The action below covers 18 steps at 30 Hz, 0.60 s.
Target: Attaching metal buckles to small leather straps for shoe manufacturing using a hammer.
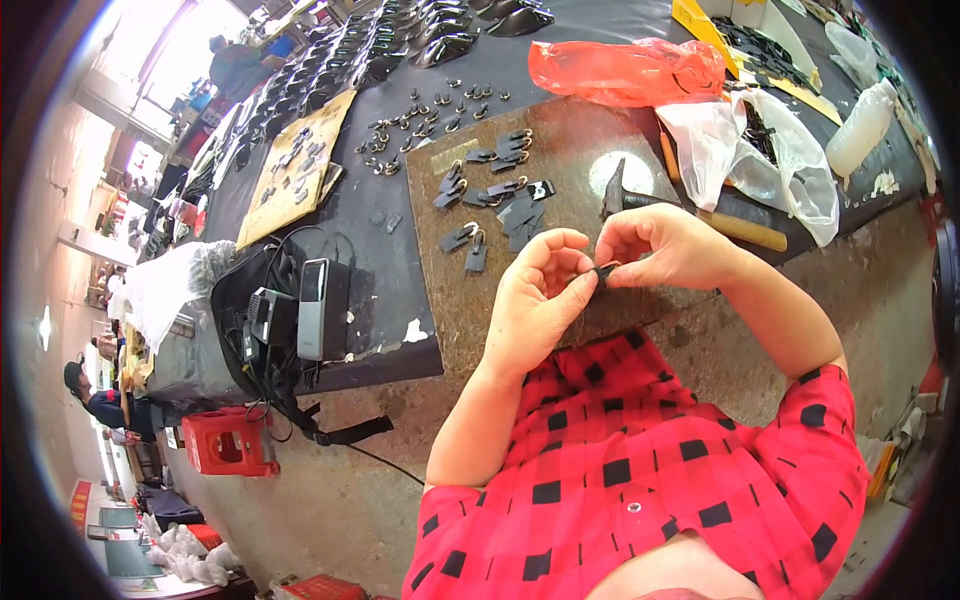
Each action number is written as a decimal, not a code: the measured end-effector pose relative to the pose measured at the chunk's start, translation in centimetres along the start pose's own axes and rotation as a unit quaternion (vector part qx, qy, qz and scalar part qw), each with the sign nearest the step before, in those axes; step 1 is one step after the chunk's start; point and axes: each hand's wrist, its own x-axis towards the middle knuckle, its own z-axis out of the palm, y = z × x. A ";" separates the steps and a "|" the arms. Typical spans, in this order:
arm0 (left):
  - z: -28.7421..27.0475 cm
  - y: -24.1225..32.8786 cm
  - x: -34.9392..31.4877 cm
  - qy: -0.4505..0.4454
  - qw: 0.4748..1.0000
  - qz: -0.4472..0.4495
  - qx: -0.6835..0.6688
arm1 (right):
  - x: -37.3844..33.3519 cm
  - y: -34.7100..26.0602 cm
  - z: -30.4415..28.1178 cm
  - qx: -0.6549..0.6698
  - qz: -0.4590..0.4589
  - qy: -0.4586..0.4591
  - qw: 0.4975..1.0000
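We pinch a small black strap piece (pixel 603 273) between both hands, just in front of the brown work board (pixel 560 170): left hand (pixel 540 300) grip clenched on its near end, right hand (pixel 665 245) grip grasping the far end. Best done with fingertips close together and the piece kept taut, near the hammer (pixel 700 215) on the table (pixel 380 270).

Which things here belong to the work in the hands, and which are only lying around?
In the work:
left hand and right hand, pinching a small black strap piece
finished strap pieces with rings on the brown board
loose metal rings

Lying about:
hammer
red plastic bag
white bottle
black bag
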 end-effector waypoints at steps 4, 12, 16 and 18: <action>0.2 -0.6 -0.3 -0.004 0.999 0.011 -0.048 | -0.7 1.1 0.6 0.074 -0.009 0.009 0.997; 0.5 -1.5 -0.5 0.013 0.997 0.037 -0.066 | -1.5 2.3 2.5 0.250 -0.021 0.044 0.967; 0.5 -1.7 -0.6 0.003 0.996 0.030 -0.085 | -1.6 2.6 3.0 0.248 -0.039 0.057 0.966; 0.9 -2.0 -0.8 0.004 0.995 0.035 -0.095 | -1.7 2.8 3.4 0.258 -0.041 0.065 0.963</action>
